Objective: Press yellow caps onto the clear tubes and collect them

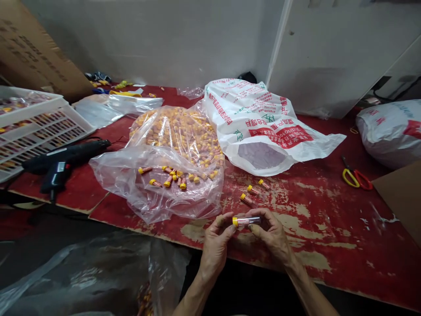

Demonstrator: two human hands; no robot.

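Between my two hands, over the table's front edge, lies a small tube with a yellow cap (244, 221), held level. My left hand (217, 240) pinches its capped end. The fingers of my right hand (272, 232) close on the other end, which looks clear and glossy. Just beyond my hands, several similar capped tubes (247, 200) lie in a slanting row. A clear plastic bag (138, 193) full of such tubes stands to the left, with some tubes loose at its mouth. Behind the row, a white woven bag (243, 109) with red and green print opens toward me, showing greyish contents.
A black heat gun (66, 158) rests at the left beside a white slatted crate (42, 118). Scissors with yellow and red handles (357, 179) lie at the right. Another white sack (391, 127) and a cardboard box (399, 199) border the worn red tabletop (315, 228).
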